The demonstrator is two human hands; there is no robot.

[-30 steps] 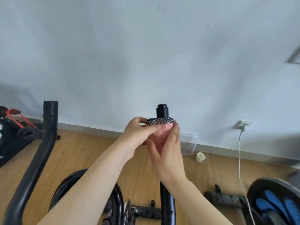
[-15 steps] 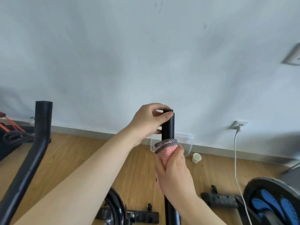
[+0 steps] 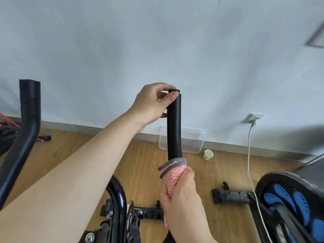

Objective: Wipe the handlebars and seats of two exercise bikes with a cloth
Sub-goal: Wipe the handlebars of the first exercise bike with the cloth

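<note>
Gleaming wood floor [image 3: 143, 165], pale wall [image 3: 157, 41]

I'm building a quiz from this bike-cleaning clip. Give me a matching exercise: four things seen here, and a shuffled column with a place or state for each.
Things:
1. pink cloth
2. left hand
3. paper cup
4. white cable

Places or states:
A. plugged into the wall socket
B. wrapped round the handlebar grip, gripped by the right hand
C. on the floor beside the clear container
D. pinching the grip's top end

Pairs: 1-B, 2-D, 3-C, 4-A
</note>
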